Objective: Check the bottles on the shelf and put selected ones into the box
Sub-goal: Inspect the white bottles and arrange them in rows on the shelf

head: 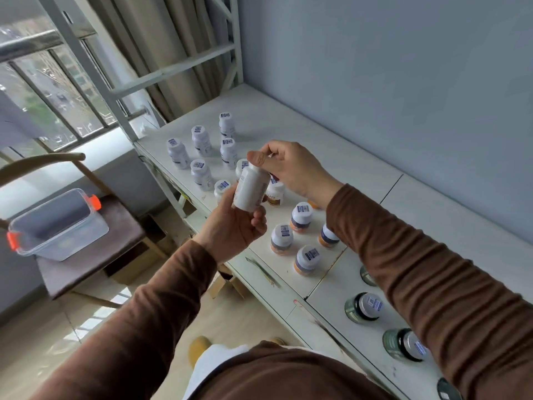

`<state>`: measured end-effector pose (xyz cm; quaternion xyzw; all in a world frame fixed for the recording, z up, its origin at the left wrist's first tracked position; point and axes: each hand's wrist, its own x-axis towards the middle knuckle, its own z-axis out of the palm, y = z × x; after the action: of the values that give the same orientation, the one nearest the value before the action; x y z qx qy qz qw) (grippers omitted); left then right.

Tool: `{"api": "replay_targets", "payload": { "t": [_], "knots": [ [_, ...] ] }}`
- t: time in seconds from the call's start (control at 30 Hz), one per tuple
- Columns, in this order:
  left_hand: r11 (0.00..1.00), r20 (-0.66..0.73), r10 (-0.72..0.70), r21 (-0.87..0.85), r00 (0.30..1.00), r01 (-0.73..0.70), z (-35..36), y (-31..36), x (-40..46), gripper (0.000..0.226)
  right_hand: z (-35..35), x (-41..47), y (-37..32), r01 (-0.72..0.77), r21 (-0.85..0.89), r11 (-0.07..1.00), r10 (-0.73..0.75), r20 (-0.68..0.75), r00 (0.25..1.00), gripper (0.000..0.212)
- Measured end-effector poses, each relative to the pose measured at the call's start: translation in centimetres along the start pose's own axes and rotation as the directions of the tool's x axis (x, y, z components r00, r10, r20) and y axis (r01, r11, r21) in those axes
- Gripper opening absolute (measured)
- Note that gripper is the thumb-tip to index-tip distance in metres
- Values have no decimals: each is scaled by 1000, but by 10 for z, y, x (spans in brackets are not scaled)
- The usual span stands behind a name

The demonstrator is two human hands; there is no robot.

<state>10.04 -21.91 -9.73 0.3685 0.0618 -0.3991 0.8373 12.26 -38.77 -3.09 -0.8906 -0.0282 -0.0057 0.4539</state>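
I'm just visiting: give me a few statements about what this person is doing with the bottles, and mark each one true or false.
1. Both hands hold one white bottle. True: left hand at its base, right hand at its top.
2. The clear box is packed with bottles. False: no bottles show inside it.
3. The box sits on the shelf. False: it rests on a chair beside it.
4. Dark-lidded jars stand near the shelf's front edge. True.

Bottles (201, 139) stand on the shelf (331, 157); the box (57, 226) sits on a chair (95, 255) to its left.
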Motion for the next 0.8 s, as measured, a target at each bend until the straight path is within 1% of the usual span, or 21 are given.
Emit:
{"api": "replay_targets", "payload": {
  "t": [0.07, 0.13, 0.2, 0.27, 0.33, 0.37, 0.4, 0.5, 0.57, 0.6, 0.67, 0.8],
  "knots": [
    [994, 6, 93, 59, 996, -94, -4, 1, -2, 44, -5, 1, 5, 38, -72, 997, -37, 13, 999, 35],
    [953, 21, 216, 216, 976, -215, -10, 1, -3, 38, -9, 1, 12, 68, -99, 993, -64, 44, 997, 30],
    [857, 31, 296, 432, 955, -280, -14, 0, -4, 37, -10, 0, 18, 85, -74, 994, -76, 109, 991, 33],
    [764, 20, 343, 576, 939, -291, -16, -3, -4, 43, -6, -2, 23, 143, -131, 981, -121, 162, 979, 39],
    [707, -13, 363, 655, 932, -266, -20, -6, -3, 47, 2, -4, 27, 205, -224, 953, -169, 167, 971, 40],
    [667, -26, 367, 704, 930, -244, -24, -7, -3, 47, 7, -5, 29, 211, -246, 946, -173, 168, 970, 40],
    [606, -39, 366, 768, 930, -206, -30, -6, -2, 49, 12, -6, 31, 213, -265, 940, -170, 175, 970, 41],
    [342, -106, 395, 939, 913, -39, -52, -2, -3, 60, 30, -5, 40, 212, -347, 914, -148, 200, 969, 38],
    [165, -133, 445, 984, 886, 65, -63, 1, -5, 61, 40, -4, 46, 205, -409, 889, -123, 219, 968, 38],
    [97, -133, 465, 990, 875, 99, -66, 2, -7, 60, 45, -3, 49, 202, -444, 873, -105, 233, 967, 39],
    [26, -125, 487, 991, 864, 128, -65, 3, -8, 58, 54, -3, 54, 188, -490, 851, -64, 259, 964, 39],
    [-42, -85, 497, 992, 864, 122, -63, 3, -9, 57, 67, -2, 62, 151, -519, 841, -6, 270, 963, 38]
  ]
}}
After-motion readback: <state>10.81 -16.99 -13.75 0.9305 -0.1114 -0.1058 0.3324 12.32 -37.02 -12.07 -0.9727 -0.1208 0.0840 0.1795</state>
